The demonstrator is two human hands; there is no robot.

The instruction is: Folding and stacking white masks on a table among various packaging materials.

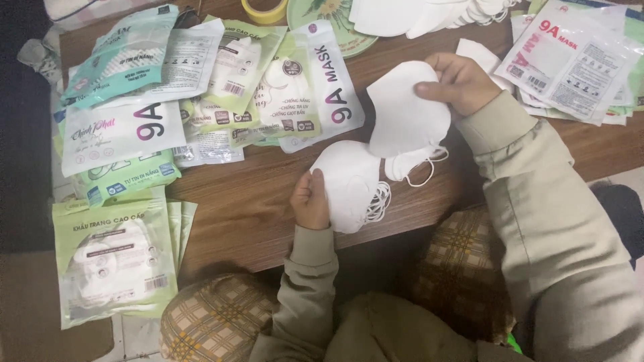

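Left hand [310,201] pinches one soft white folded fabric mask [349,184]; right hand [459,82] grips another [406,110] — light, floppy, best held by edges.

This looks like a small home workplace for packing face masks. A low wooden table [255,214] sits over the seated person's knees. At its left end lie printed mask packets [127,127], green and white; at its right end, more packets [570,60]. At its far edge sit loose white masks [402,17], a tape roll [265,10] and a patterned tray [345,37].
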